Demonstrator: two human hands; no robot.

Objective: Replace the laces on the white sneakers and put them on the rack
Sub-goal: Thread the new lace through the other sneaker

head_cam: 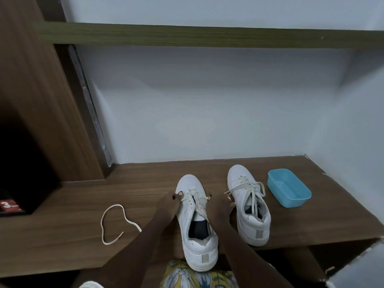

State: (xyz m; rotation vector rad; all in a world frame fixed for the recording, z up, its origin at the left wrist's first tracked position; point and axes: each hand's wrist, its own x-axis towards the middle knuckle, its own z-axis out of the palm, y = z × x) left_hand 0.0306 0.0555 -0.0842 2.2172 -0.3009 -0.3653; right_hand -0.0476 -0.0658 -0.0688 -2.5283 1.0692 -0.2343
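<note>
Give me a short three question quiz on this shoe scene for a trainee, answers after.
1. True or false: the loose cream shoelace lies on the brown wooden shelf, left of the nearer white sneaker.
2. What stands right of the farther white sneaker? A, blue rectangular plastic tub; B, red box; C, brush.
3. Fill in: the left hand and right hand pinch the threaded cream laces of the ___ sneaker.
Key: 1 true; 2 A; 3 nearer.

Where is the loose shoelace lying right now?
In the head view, the loose shoelace lies looped on the wooden bench, left of the nearer sneaker and beside the left forearm, touching neither shoe.
</note>
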